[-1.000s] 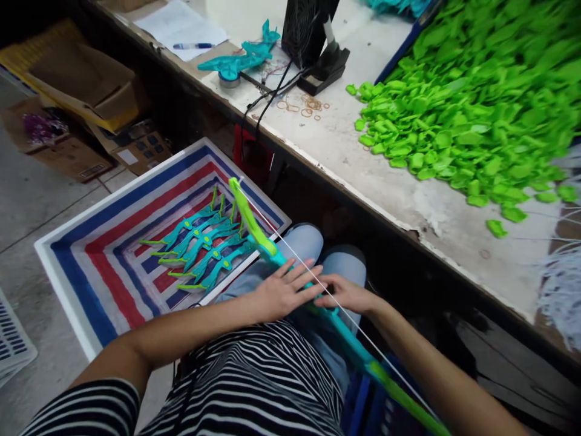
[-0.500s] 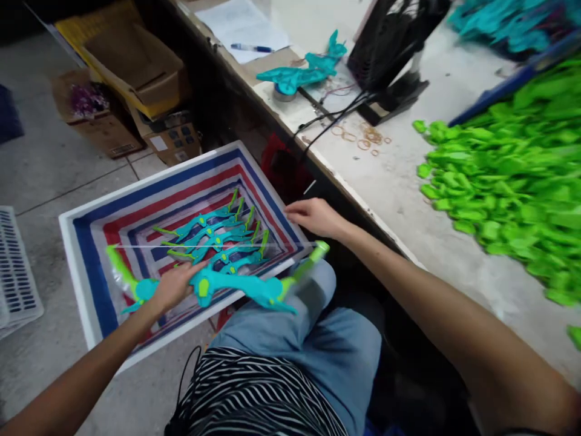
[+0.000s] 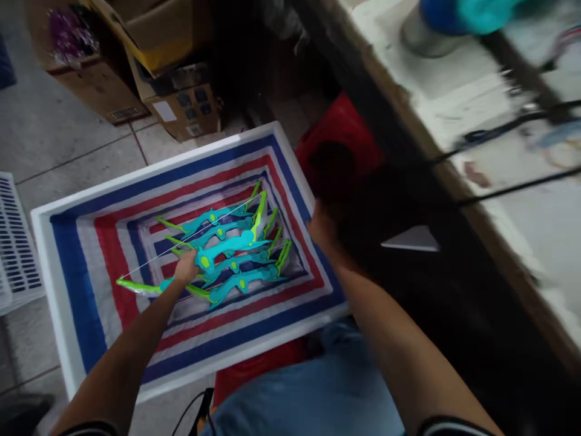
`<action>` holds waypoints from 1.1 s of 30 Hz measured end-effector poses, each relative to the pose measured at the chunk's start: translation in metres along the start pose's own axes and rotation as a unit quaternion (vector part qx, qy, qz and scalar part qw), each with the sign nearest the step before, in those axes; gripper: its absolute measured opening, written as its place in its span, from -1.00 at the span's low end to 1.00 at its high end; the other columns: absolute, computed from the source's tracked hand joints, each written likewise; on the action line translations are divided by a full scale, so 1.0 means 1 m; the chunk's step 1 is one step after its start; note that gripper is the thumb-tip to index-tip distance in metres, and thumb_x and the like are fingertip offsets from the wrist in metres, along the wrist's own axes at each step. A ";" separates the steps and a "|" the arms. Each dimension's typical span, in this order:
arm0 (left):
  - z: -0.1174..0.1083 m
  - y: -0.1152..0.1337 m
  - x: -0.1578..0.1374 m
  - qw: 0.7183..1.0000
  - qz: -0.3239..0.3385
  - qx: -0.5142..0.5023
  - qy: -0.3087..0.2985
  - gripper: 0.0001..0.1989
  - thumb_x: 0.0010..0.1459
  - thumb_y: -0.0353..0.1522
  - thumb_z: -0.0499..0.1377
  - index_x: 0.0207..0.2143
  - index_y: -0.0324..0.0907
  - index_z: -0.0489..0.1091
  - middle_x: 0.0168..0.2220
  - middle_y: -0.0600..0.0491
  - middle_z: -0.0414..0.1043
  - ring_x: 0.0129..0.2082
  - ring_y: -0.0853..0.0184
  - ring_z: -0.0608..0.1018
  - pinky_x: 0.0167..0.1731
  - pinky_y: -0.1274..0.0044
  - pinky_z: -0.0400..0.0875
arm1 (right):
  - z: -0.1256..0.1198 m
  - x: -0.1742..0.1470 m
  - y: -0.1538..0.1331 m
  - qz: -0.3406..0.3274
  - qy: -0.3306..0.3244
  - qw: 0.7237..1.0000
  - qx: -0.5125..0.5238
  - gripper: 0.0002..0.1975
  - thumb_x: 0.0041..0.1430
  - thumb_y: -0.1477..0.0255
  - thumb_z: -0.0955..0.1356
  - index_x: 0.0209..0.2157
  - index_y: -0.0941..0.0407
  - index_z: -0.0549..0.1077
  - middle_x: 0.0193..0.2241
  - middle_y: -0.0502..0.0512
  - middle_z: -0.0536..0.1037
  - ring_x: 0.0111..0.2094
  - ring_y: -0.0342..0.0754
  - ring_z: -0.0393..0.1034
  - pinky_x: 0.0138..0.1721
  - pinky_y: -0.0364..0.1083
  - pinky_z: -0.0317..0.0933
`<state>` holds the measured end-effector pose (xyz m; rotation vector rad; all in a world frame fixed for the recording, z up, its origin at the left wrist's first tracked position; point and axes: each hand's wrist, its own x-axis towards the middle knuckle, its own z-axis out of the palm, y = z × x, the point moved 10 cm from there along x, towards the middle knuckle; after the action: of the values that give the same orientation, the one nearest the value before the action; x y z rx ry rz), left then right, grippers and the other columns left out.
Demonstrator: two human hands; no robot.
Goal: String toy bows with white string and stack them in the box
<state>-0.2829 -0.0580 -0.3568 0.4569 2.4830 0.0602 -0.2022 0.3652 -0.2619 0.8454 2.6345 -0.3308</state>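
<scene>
A teal and lime-green toy bow (image 3: 231, 243) with a thin white string is in my left hand (image 3: 187, 269), whose fingers are wrapped round its middle. The bow is tilted above several similar toy bows (image 3: 242, 280) lying in a row inside a white bin (image 3: 149, 175). Red, white and blue striped sheeting lines the bin. My right hand (image 3: 324, 233) is closed at the bin's right rim; its fingers are partly hidden and in shadow.
Cardboard boxes (image 3: 181, 112) stand on the tiled floor behind the bin. A white slotted basket (image 3: 18, 254) is at the left. A red object (image 3: 340, 145) lies beyond the right rim. The worktable (image 3: 512, 254) with cables is on the right.
My left hand has brought the toy bow forward over the others and tilted it. My right hand has come to the bin's rim. The view has turned down toward the bin.
</scene>
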 end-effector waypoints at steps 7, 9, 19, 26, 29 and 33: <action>0.074 0.005 0.082 0.998 -0.023 0.020 -0.046 -0.48 -0.05 -0.55 0.10 0.04 -0.34 0.26 0.01 -0.18 0.36 0.03 0.11 0.39 0.04 0.39 0.25 | 0.013 0.014 0.023 0.004 0.053 0.999 -0.002 -0.41 0.19 0.34 0.21 0.19 0.36 0.09 -0.27 0.41 0.51 -0.33 0.16 0.46 -0.34 0.01 0.28; 0.092 0.002 0.096 0.997 -0.030 0.024 -0.062 -0.47 -0.03 -0.52 0.10 0.07 -0.32 0.24 0.04 -0.18 0.34 0.05 0.10 0.38 0.06 0.38 0.24 | 0.013 0.015 0.026 0.004 0.070 0.998 0.004 -0.41 0.16 0.33 0.23 0.17 0.33 0.10 -0.25 0.40 0.51 -0.34 0.15 0.45 -0.35 0.01 0.28; 0.157 -0.018 0.118 0.988 -0.079 0.025 -0.130 -0.34 -0.03 -0.39 0.22 0.13 -0.36 0.13 0.01 -0.33 0.35 0.02 0.00 0.44 -0.05 0.32 0.34 | 0.018 0.018 0.037 0.045 0.042 0.998 0.011 -0.37 0.15 0.26 0.25 0.17 0.30 0.07 -0.18 0.44 0.47 -0.28 0.23 0.43 -0.35 0.06 0.28; 0.164 -0.021 0.094 0.991 -0.067 0.010 -0.118 -0.50 0.10 -0.44 0.06 0.11 -0.37 0.11 0.03 -0.25 0.34 0.02 0.06 0.43 -0.05 0.35 0.34 | 0.017 0.017 0.035 0.050 0.040 0.998 0.012 -0.39 0.17 0.27 0.25 0.17 0.27 0.06 -0.17 0.43 0.46 -0.23 0.22 0.42 -0.32 0.03 0.27; 0.174 -0.022 0.067 0.990 -0.052 0.008 -0.132 -0.49 0.07 -0.50 0.05 0.12 -0.34 0.12 0.04 -0.22 0.36 0.03 0.09 0.44 -0.03 0.38 0.34 | 0.019 0.017 0.035 0.056 0.027 0.998 0.011 -0.38 0.18 0.26 0.24 0.18 0.28 0.03 -0.15 0.45 0.45 -0.22 0.23 0.42 -0.32 0.04 0.27; 0.200 -0.015 0.044 0.986 -0.035 0.004 -0.161 -0.43 0.01 -0.50 0.12 0.12 -0.36 0.13 0.05 -0.30 0.34 0.02 0.07 0.45 -0.05 0.38 0.36 | 0.021 0.017 0.035 0.046 0.029 0.998 0.010 -0.37 0.21 0.25 0.21 0.20 0.28 -0.01 -0.12 0.45 0.44 -0.21 0.23 0.42 -0.31 0.04 0.26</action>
<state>-0.2054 -0.0698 -0.5469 0.3513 2.1797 -0.0486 -0.1890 0.3955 -0.2914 0.9948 2.6388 -0.3129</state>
